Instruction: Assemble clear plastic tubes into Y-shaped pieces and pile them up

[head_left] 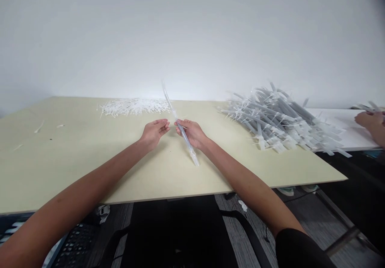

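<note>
A thin grey tube with clear plastic at its ends (187, 140) is held slanting above the table, its far end up and leaning left. My right hand (192, 132) is closed around its middle. Just to the left, my left hand (155, 133) has its fingertips pinched together close to the tube. Whatever may be between those fingertips is too small to make out. A short, thin pale strip (185, 128) shows at the right hand's fingers.
On the pale table (120, 172), a heap of thin white strips like cable ties (135, 106) lies at the back. A large pile of grey tubes with clear ends (279, 115) is at right. Another person's hand (371, 119) shows at far right. A black chair (177, 236) stands in front.
</note>
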A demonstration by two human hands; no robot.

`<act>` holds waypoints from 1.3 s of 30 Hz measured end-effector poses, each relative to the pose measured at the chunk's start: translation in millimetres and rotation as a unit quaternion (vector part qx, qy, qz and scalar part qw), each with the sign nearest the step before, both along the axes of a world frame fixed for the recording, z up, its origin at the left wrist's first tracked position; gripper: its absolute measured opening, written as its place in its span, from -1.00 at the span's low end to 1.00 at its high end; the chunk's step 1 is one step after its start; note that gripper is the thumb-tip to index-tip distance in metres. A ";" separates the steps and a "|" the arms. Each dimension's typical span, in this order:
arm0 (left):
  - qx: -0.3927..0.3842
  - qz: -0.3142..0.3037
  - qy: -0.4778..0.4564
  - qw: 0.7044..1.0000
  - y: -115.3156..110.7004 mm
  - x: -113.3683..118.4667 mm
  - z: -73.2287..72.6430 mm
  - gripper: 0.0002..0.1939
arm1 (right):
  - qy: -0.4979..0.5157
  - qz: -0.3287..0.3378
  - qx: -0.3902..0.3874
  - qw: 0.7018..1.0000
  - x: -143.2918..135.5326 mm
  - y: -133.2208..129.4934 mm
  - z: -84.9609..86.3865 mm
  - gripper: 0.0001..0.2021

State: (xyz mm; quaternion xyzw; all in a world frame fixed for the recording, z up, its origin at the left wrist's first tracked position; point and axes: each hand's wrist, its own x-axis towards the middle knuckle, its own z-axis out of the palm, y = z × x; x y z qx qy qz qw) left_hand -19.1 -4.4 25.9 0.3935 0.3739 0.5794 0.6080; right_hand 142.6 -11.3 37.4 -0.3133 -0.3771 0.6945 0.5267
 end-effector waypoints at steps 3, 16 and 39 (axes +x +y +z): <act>0.003 -0.006 -0.021 1.000 1.5 -0.8 -1.2 -0.89 | 0.022 0.023 -0.001 0.999 -0.8 -0.6 -0.3 -0.88; -0.001 -0.079 -0.034 0.996 -1.6 -0.3 3.2 -0.90 | 0.034 -0.017 0.026 0.999 -8.3 0.2 -8.4 -0.52; -0.007 -0.102 -0.047 0.994 2.3 -2.0 -3.1 -0.86 | 0.015 0.032 -0.002 0.999 -0.9 -1.1 0.5 -0.70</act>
